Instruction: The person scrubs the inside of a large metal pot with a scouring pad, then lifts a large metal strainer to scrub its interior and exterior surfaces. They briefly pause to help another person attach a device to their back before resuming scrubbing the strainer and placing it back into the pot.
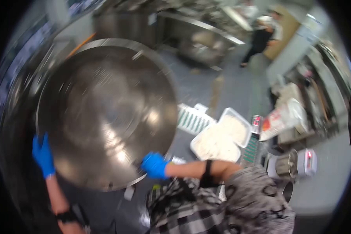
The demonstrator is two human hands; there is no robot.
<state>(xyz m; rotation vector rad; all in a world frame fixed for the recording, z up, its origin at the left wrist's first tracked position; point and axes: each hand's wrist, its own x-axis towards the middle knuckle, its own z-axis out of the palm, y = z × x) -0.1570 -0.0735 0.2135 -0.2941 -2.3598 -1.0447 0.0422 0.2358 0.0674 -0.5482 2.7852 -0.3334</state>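
Observation:
A very large, round steel cooking pan (109,97) fills the left and middle of the head view, its shiny inside facing me. My left hand (44,156), in a blue glove, straddles the pan's left rim with thumb and fingers on either side. Near the lower right rim, my right hand (155,164), also in a blue glove, has its fingers curled against the pan's edge. Motion blur hides the exact finger contact there. Light streaks and wet-looking glints show inside the pan.
White tubs of pale, rice-like food (214,144) stand on the floor to the right, beside a green-and-white slotted crate (193,119). A white sack (284,119) leans by a shelf. A mixer-like machine (290,163) sits at the right. Another person (263,35) stands farther back.

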